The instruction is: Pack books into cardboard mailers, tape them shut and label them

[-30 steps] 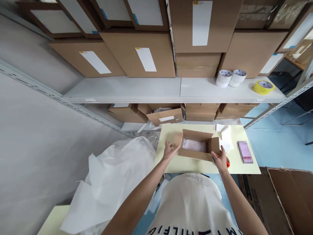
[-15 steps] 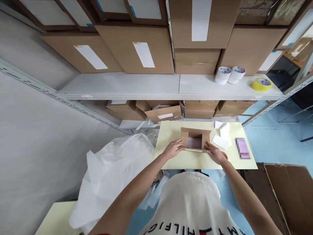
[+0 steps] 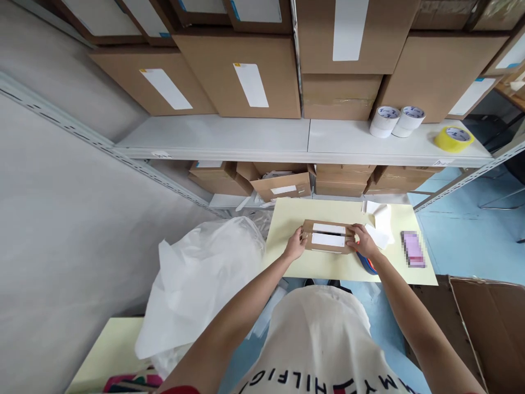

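- Fingers: L fingers (image 3: 302, 236) and R fingers (image 3: 355, 229) each closed on an end of the box (image 3: 328, 248). Can't tell exact thumb pos on L at this res.
- Box pos: btwn both sets of fingers, long side running L to R, on the counter (image 3: 283, 216) AFAICT; can't confirm full contact underneath.
- Done, my read: far top flap (image 3: 329, 224) and near top flap (image 3: 328, 239) folded over, each w/ a white label. Contents hidden from my feed.
- Left, my read: dark seam (image 3: 328, 234) btwn flaps, so closure looks incomplete; no tape across it that I can make out. Call it approx halfway.
- Roll: blue/orange tape roll (image 3: 368, 266) just below R fingers, near the near edge. Can't tell if the R palm touches it. Least margin there IMO.
- Room L of L fingers: strip of open counter to the L edge. White plastic sheet (image 3: 205, 279) farther L, off the counter.
- Room beyond fingers: strip of open counter to the far edge, then open carton (image 3: 283, 186) under the shelf (image 3: 229, 134).
- Room R of R fingers: tighter. Papers (image 3: 382, 221) near, then blurred purple item (image 3: 413, 249) toward the R edge.
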### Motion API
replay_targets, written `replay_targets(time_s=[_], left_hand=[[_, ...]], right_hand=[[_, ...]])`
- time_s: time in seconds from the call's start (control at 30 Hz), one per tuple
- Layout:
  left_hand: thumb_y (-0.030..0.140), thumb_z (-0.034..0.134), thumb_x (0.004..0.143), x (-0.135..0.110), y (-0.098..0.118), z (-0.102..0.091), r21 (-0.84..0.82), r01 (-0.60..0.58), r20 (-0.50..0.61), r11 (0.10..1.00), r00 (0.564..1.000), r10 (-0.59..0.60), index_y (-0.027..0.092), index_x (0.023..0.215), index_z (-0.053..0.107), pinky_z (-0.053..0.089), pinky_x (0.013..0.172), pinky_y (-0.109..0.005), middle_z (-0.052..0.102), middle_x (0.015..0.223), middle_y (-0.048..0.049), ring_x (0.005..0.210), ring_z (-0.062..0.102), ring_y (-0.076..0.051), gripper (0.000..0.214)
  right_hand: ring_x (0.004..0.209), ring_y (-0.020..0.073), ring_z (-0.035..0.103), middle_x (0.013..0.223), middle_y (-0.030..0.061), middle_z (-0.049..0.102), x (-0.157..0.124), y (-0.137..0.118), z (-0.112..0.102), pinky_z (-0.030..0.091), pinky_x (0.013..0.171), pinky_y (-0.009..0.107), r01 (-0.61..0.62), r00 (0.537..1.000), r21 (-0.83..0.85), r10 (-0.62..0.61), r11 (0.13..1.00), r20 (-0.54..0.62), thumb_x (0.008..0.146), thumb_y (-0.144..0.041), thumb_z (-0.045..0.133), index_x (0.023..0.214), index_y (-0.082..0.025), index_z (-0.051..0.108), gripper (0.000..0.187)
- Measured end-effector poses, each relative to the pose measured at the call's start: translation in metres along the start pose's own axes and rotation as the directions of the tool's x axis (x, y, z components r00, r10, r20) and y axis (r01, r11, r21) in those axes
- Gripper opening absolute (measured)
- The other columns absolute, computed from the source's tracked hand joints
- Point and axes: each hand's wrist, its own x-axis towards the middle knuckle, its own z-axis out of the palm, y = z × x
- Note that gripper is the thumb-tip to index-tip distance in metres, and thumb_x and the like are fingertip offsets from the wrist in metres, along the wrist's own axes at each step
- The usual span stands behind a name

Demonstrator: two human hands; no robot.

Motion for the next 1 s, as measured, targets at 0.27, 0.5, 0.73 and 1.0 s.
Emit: replay_targets(time_s=[0.27,0.5,0.73,1.0], left_hand=[[0.017,0.043,0.089,-0.05,0.005,-0.005,0.478,-0.181,-0.018,0.86,0.976,0.215,0.013,0.15,0.03,0.04,0.109,-0.047,0.041,0.151,-0.0201,0.139,0.042,-0.029,0.063],[0.047,0.046,0.091,-0.046,0.046,0.007,0.789,-0.403,0.302,0.464,0.912,0.278,0.012,0.154,0.022,0.012,0.119,-0.057,0.029,0.158,-0.0168,0.149,0.018,-0.033,0.076],[0.044,0.058,0.087,-0.047,0.041,0.011,0.662,-0.43,0.324,0.614,0.903,0.284,0.017,0.151,0.032,0.011,0.12,-0.055,0.028,0.158,-0.0172,0.147,0.024,-0.035,0.075],[0.043,0.066,0.083,-0.045,0.036,0.016,0.61,-0.369,0.268,0.702,0.929,0.255,0.021,0.149,0.038,0.011,0.121,-0.052,0.031,0.157,-0.0151,0.147,0.025,-0.035,0.075]], right_hand=[[0.133,0.0294,0.049,0.161,0.0061,0.026,-0.018,-0.024,0.023,0.05,0.102,0.044,-0.08,0.991,-0.122,0.092,0.989,0.099,0.094,-0.03,0.041,0.139,-0.028,0.047,0.046],[0.138,0.0266,0.043,0.162,0.0083,0.022,-0.006,-0.034,0.022,0.049,0.102,0.04,-0.098,0.987,-0.139,0.114,0.985,0.115,0.095,-0.033,0.037,0.148,-0.025,0.035,0.053],[0.1,0.0326,0.067,0.115,0.0196,0.065,-0.066,0.015,-0.003,0.054,0.076,0.044,-0.35,0.936,-0.383,0.332,0.855,-0.115,0.092,-0.047,0.043,0.115,-0.017,0.064,0.044],[0.074,0.0294,0.069,0.067,0.0113,0.068,-0.084,0.047,0.016,0.049,0.074,0.043,-0.437,0.887,-0.437,0.457,0.786,-0.065,0.084,-0.04,0.058,0.089,-0.023,0.068,0.021]])
